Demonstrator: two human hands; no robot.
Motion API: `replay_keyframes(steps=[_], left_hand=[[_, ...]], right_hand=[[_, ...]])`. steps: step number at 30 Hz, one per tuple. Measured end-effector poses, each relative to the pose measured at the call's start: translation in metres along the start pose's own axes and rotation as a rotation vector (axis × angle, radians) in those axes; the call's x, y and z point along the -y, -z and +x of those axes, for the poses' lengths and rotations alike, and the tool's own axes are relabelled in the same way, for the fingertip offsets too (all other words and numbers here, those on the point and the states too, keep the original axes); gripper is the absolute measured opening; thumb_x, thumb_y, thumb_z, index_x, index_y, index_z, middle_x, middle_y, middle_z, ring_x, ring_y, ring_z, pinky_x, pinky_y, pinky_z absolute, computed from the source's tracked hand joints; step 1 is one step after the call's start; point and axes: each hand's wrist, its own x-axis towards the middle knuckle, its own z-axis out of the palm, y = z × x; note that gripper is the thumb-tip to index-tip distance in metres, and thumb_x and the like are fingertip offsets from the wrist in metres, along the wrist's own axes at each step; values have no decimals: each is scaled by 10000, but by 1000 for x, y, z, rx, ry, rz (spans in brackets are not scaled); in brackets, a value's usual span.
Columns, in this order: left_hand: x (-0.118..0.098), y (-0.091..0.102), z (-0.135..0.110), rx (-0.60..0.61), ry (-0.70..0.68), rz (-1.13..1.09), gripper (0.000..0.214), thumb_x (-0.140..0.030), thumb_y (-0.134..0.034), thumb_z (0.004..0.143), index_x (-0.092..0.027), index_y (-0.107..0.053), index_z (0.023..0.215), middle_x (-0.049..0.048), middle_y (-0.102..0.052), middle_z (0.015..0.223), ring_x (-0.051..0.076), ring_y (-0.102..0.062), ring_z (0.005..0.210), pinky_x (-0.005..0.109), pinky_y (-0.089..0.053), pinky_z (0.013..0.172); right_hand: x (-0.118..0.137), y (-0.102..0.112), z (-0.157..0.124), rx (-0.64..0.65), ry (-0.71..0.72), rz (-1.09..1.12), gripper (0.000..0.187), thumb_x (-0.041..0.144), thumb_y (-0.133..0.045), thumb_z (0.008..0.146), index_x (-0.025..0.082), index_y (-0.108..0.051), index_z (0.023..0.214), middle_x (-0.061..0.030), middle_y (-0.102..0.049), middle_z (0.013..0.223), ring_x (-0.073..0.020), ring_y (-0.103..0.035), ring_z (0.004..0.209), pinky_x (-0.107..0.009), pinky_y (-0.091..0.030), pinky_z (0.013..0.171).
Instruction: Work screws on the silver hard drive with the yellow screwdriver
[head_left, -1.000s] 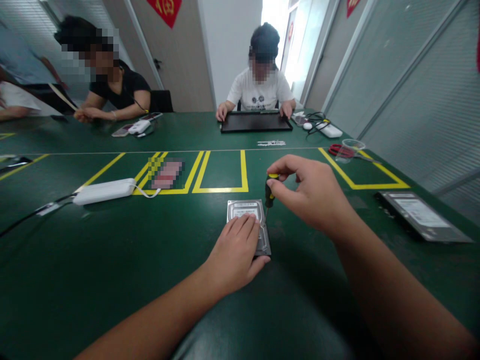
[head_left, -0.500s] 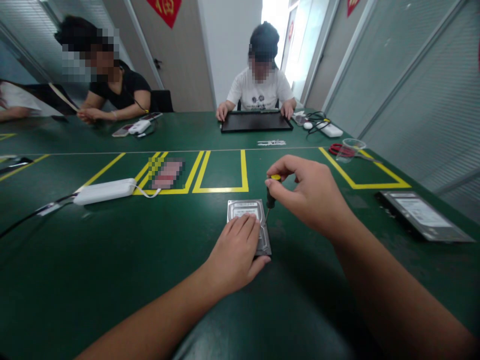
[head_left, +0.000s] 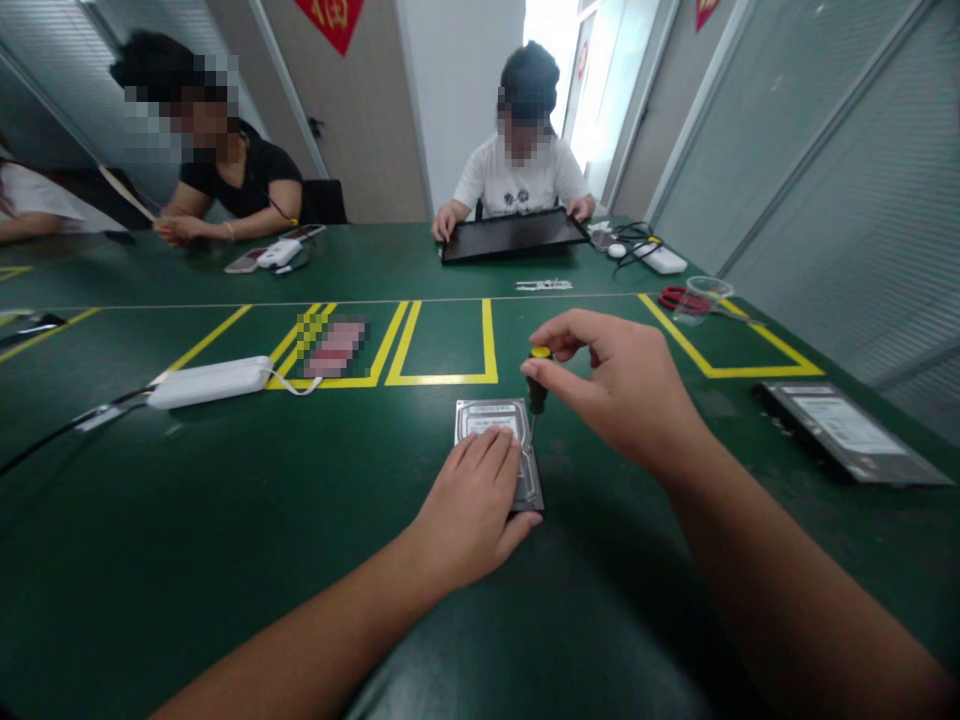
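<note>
A silver hard drive lies flat on the green table in front of me. My left hand rests flat on its near half, fingers stretched out, pressing it down. My right hand pinches the yellow-capped black handle of a small screwdriver, which stands nearly upright with its tip on the drive's right edge.
A white power strip with a cable lies at the left, a second flat device at the right. Yellow tape boxes mark the table. A clear cup and red-handled tool sit far right. Two people sit across; one tilts a black panel.
My right hand has turned the screwdriver handle slightly between its fingers. The person opposite has lifted the far edge of the black panel. My left hand has not moved.
</note>
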Motion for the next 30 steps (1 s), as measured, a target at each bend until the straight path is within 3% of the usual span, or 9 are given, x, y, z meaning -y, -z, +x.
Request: replay_keyframes(steps=[11, 22, 30], left_hand=[[0, 1, 0, 1, 1, -2, 725, -494, -614, 887, -52, -439, 1435, 203, -469, 1494, 353, -390, 1411, 496, -291, 1193], [1, 0, 0, -11, -6, 5, 732, -510, -610, 886, -47, -446, 1427, 207, -471, 1491, 353, -391, 1408, 493, -289, 1193], [1, 0, 0, -1, 3, -1, 720, -506, -612, 887, -58, -448, 1426, 198, -476, 1487, 352, -392, 1407, 496, -294, 1191]], right_hand=[[-1, -3, -1, -1, 66, -8, 181, 318, -742, 807, 178, -677, 901, -24, -660, 862, -164, -578, 793, -283, -407, 712], [-1, -5, -2, -7, 66, -41, 151, 195, -633, 824, 174, -676, 967, -38, -701, 925, -189, -617, 852, -295, -405, 709], [-2, -8, -1, -26, 103, -21, 130, 296, -699, 833, 182, -663, 882, -34, -668, 871, -186, -593, 841, -302, -409, 742]])
